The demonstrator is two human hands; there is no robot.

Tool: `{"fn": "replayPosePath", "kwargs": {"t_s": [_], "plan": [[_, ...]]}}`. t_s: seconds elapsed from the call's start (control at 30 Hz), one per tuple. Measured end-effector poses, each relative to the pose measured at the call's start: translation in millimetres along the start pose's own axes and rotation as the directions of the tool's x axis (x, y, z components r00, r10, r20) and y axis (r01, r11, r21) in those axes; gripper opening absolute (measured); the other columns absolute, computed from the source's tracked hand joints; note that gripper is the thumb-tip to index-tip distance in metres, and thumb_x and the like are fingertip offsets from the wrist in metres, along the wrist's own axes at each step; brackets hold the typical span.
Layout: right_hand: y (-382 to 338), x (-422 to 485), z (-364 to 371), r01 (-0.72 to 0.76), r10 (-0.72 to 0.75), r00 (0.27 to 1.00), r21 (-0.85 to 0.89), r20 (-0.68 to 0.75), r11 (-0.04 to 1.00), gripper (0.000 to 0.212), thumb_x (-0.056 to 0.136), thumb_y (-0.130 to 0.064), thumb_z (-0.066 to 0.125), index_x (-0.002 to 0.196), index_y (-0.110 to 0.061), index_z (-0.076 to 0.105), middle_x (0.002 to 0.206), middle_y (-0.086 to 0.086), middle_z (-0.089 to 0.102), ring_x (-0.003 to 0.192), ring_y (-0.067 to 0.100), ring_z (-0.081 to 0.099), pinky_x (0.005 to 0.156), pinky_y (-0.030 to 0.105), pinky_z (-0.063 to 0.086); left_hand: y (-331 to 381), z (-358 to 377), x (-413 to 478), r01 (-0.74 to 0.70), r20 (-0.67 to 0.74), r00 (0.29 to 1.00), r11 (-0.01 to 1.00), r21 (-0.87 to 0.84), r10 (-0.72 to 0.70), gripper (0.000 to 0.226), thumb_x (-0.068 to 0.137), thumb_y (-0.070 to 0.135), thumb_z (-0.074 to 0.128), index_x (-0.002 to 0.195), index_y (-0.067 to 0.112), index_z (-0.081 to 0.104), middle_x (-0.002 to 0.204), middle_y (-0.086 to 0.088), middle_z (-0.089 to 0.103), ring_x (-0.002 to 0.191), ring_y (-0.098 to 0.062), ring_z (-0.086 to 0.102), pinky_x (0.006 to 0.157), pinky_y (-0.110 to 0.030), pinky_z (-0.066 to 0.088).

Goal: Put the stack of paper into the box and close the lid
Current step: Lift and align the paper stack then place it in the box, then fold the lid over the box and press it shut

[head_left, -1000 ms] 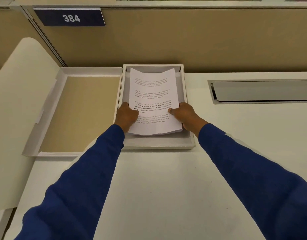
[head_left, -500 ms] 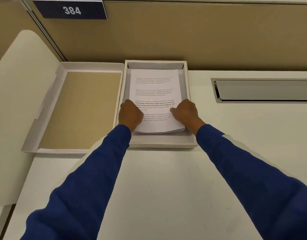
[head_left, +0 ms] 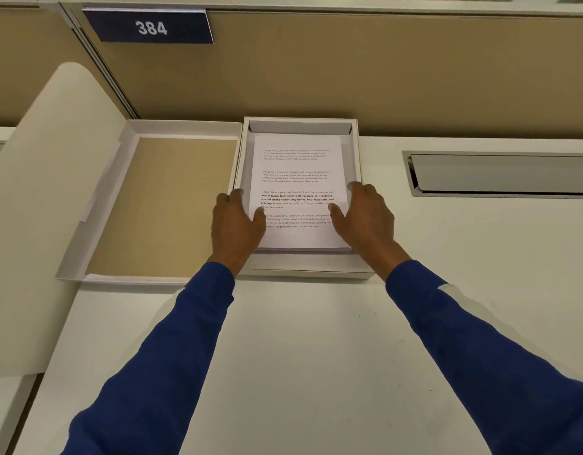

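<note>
Paper stack (head_left: 296, 178): lying flat inside the open box (head_left: 356, 152) on the tabletop (head_left: 316, 339).
Lid (head_left: 165, 205): lying open, just left of the box.
Left hand (head_left: 239, 224): fingers spread, at the stack's left edge.
Right hand (head_left: 365, 218): fingers spread, at the right edge.

The box (head_left: 355, 159) sits at frame centre on the desk (head_left: 316, 339), against the partition (head_left: 349, 70). The paper (head_left: 296, 178) lies flat in it. The lid (head_left: 165, 205) lies open just left, touching the box. A hatch (head_left: 503, 174) is set in the desk at right. A sign (head_left: 149, 27) hangs upper left. The left hand (head_left: 236, 224) and right hand (head_left: 365, 218) flank the paper's lower half.
</note>
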State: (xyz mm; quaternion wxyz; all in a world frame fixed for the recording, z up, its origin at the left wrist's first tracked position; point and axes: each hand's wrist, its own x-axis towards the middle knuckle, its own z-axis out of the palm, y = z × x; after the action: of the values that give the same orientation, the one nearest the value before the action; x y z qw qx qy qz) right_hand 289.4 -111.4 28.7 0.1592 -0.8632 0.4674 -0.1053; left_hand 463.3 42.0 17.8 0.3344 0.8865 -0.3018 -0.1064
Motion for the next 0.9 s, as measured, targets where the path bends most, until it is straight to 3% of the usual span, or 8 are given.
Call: {"fn": "replayPosePath", "kwargs": {"t_s": [0.17,0.27,0.43,0.5,0.6,0.7,0.8,0.9], "plan": [[17.1,-18.5,3.0,0.018,-0.016,1.0,0.087,-0.02,0.996,0.071,0.094,-0.045,0.065,0.15,-0.011,0.039,0.146,0.013,0.048,0.129,0.032,0.051,0.1,0.045,0.048,-42.7,-28.1,-28.0,-0.084,-0.247,0.965,0.996,0.004,0.082,0.048,0.096,0.027,0.068,0.137,0.005,0.058,0.125,-0.018,0.059,0.116,-0.033,0.056,0.094,-0.044,0.05],[23.2,-31.5,8.9,0.003,-0.004,1.0,0.113,0.009,0.994,0.077,0.094,-0.047,0.064,0.155,-0.012,0.032,0.157,0.013,0.039,0.14,0.033,0.043,0.111,0.05,0.043,-76.1,-41.3,-42.2,0.024,-0.339,0.941,0.991,0.128,0.02,0.05,0.094,0.028,0.067,0.138,0.005,0.056,0.128,-0.02,0.057,0.118,-0.038,0.054,0.098,-0.048,0.042],[23.0,-49.7,19.8,-0.081,0.068,0.995,0.196,0.07,0.977,0.089,0.094,-0.047,0.065,0.161,-0.015,0.017,0.167,0.012,0.021,0.152,0.034,0.026,0.119,0.052,0.033,-122.5,-56.3,-68.2,0.354,-0.449,0.854,0.926,0.132,-0.263,0.077,0.094,0.037,0.064,0.156,0.007,0.029,0.161,-0.024,0.025,0.15,-0.043,0.023,0.12,-0.058,0.019],[22.4,-54.5,24.3,-0.107,0.083,0.991,0.246,0.106,0.963,0.093,0.095,-0.045,0.065,0.162,-0.015,0.009,0.169,0.011,0.015,0.154,0.031,0.02,0.121,0.051,0.029,-132.4,-60.2,-73.8,0.448,-0.458,0.802,0.893,0.036,-0.384,0.092,0.093,0.042,0.063,0.162,0.007,0.012,0.168,-0.023,0.007,0.155,-0.041,0.01,0.125,-0.054,0.011],[22.6,-58.6,28.3,-0.141,0.107,0.985,0.285,0.134,0.948,0.096,0.096,-0.041,0.065,0.162,-0.013,0.003,0.17,0.009,0.01,0.155,0.03,0.018,0.121,0.048,0.028,-139.0,-63.2,-73.8,0.591,-0.412,0.652,0.767,-0.252,-0.637,0.104,0.093,0.048,0.062,0.162,0.005,-0.002,0.17,-0.019,-0.003,0.155,-0.042,0.011,0.125,-0.05,0.019],[22.6,-58.3,28.6,-0.146,0.112,0.984,0.273,0.137,0.951,0.095,0.096,-0.04,0.066,0.162,-0.011,0.004,0.17,0.009,0.01,0.154,0.031,0.022,0.119,0.048,0.031,-144.6,-65.6,-69.0,0.661,-0.341,0.532,0.632,-0.404,-0.775,0.095,0.092,0.052,0.061,0.158,-0.001,0.017,0.161,-0.019,0.018,0.137,-0.039,0.04,0.11,-0.049,0.044],[23.8,-58.7,29.3,-0.144,0.112,0.983,0.23,0.144,0.963,0.094,0.097,-0.041,0.064,0.162,-0.011,0.003,0.17,0.009,0.008,0.154,0.031,0.022,0.119,0.047,0.031,-142.8,-68.3,-63.9,0.627,-0.261,0.529,0.579,-0.522,-0.808,0.066,0.09,0.043,0.065,0.138,0.004,0.041,0.144,-0.017,0.035,0.106,-0.029,0.054,0.089,-0.038,0.051],[24.0,-61.1,31.4,-0.133,0.103,0.984,0.214,0.145,0.968,0.091,0.098,-0.041,0.061,0.162,-0.011,0.004,0.171,0.009,0.006,0.154,0.031,0.022,0.12,0.047,0.031,-136.1,-70.8,-60.5,0.559,-0.264,0.518,0.555,-0.616,-0.814,0.048,0.089,0.022,0.059,0.134,0.011,0.046,0.139,-0.014,0.043,0.095,-0.026,0.054,0.088,-0.036,0.053]]}}
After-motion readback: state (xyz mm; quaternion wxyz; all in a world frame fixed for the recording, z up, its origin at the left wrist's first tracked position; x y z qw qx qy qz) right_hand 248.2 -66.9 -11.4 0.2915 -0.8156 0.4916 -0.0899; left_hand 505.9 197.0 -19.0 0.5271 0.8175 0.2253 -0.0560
